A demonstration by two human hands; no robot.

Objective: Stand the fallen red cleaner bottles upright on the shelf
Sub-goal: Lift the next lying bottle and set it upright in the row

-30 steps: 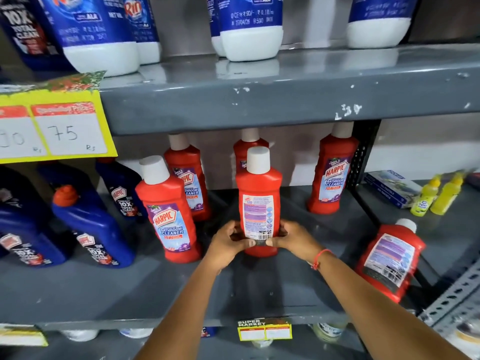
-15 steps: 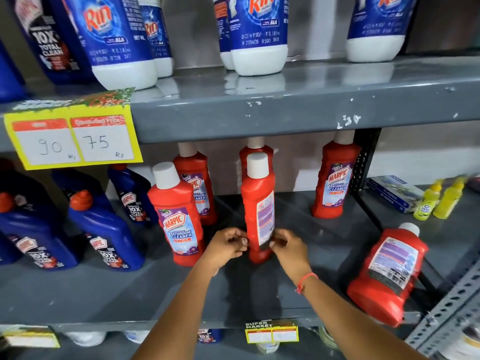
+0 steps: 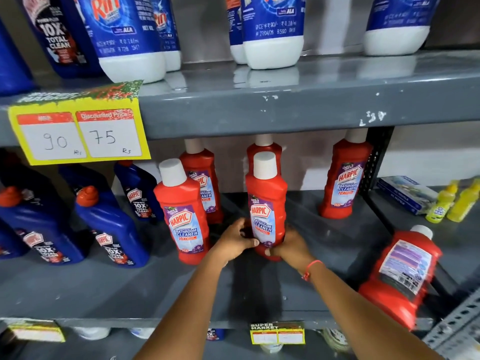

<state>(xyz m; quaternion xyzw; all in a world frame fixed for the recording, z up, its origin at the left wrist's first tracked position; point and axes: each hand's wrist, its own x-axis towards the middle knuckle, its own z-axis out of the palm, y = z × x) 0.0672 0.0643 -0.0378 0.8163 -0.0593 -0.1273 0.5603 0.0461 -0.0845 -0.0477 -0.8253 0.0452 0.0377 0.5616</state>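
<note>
A red cleaner bottle (image 3: 266, 203) with a white cap stands upright at the middle of the grey shelf (image 3: 130, 294), its front label facing me. My left hand (image 3: 237, 239) grips its lower left side and my right hand (image 3: 291, 245) grips its lower right side. One more red bottle (image 3: 400, 276) lies fallen on its back at the shelf's front right, cap pointing away. Other red bottles stand upright: one front left (image 3: 183, 211), one behind it (image 3: 204, 183), one behind the held bottle (image 3: 263, 149), one at the back right (image 3: 345, 175).
Blue cleaner bottles (image 3: 109, 224) stand on the shelf's left part. The upper shelf (image 3: 285, 105) hangs low over the bottle caps and carries a yellow price tag (image 3: 78, 131). A black upright post (image 3: 376, 157) bounds the right side; yellow bottles (image 3: 441, 203) and a box (image 3: 405, 193) sit beyond it.
The held bottle has been turned about its upright axis: its back label faced me, then its side, and now its front label does. Both hands stayed at its base.
</note>
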